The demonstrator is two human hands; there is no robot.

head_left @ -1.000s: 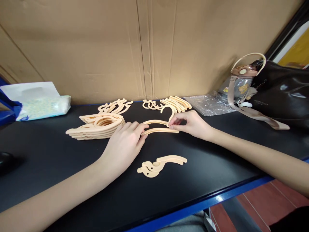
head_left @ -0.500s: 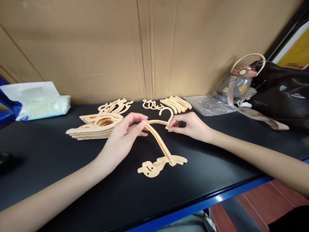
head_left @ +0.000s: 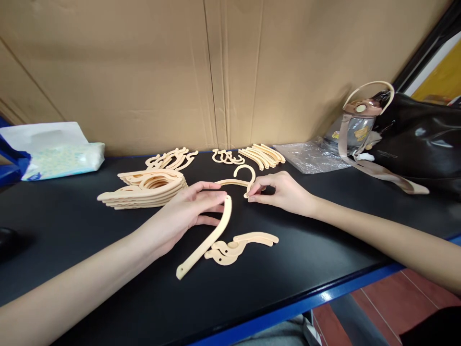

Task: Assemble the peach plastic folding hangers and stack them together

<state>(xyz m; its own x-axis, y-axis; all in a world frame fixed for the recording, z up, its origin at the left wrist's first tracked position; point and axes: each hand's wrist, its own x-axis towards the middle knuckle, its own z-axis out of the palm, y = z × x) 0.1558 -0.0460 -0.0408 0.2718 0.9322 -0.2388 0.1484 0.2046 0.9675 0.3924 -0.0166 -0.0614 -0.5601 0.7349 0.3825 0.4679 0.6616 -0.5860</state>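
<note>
Between the thumb and fingers of my left hand (head_left: 196, 206) is one end of a curved beige hanger arm (head_left: 207, 242); its other end points down toward me. My right hand (head_left: 277, 190) pinches the base of a beige hanger hook (head_left: 250, 174). A second curved arm (head_left: 232, 182) reaches left from that hook, and its far end is partly behind my left fingers. Below my hands, a few loose beige hanger pieces (head_left: 234, 248) lie on the black table (head_left: 324, 269). A stack of hangers (head_left: 144, 190) sits just left of my left hand.
Along the back lie hook-ended arms (head_left: 175, 158), small hooks (head_left: 226, 156) and plain arms (head_left: 262, 156). A clear plastic bag (head_left: 311, 156), a bottle (head_left: 355, 127) and a black bag (head_left: 421, 139) stand at right. A tissue pack (head_left: 65, 158) is at left; cardboard (head_left: 144, 72) walls the back.
My left hand has turned the hanger arm over, and its lower end swung left toward me, off the loose pieces. My right hand with the hook moved slightly left and down.
</note>
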